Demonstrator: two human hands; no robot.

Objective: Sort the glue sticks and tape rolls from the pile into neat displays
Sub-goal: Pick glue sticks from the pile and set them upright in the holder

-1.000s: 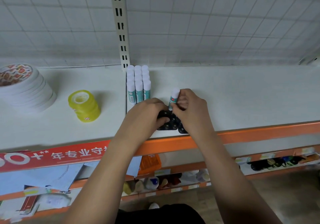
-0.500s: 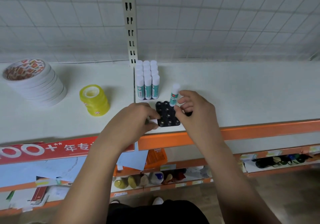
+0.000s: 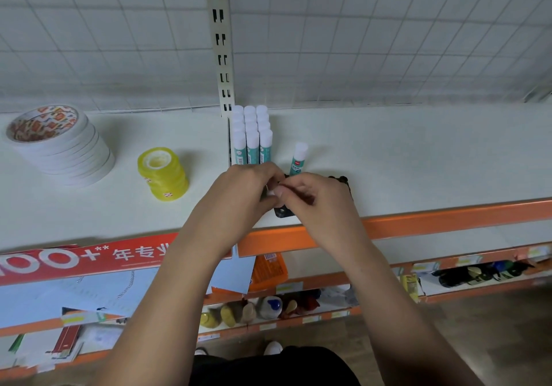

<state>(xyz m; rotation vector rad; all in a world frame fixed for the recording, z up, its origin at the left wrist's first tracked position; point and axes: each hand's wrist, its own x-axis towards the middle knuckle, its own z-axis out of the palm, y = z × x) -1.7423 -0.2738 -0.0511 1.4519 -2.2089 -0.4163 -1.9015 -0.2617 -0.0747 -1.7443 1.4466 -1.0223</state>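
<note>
Glue-stick block (image 3: 252, 142), white tape stack (image 3: 59, 146), yellow tape stack (image 3: 162, 173) look done; loose stick (image 3: 298, 158) unplaced; left hand (image 3: 248, 190) and right hand (image 3: 316, 199) grips pinch black bundle (image 3: 282, 213).

The person's two forearms are bare from the wrists down to the lower edge of the view, smooth in outline and widening toward the elbows. The left hand (image 3: 248, 188) and the right hand (image 3: 316, 197) are bare as well, and a short, pale, trimmed thumbnail shows on the right one. Low in the middle, between the arms, is a plain black cloth garment (image 3: 268, 367), probably a top or trousers, though the blur hides its cut. Just above its edge peek two rounded white shoe toes (image 3: 273, 347), the left one smaller and partly hidden.
</note>
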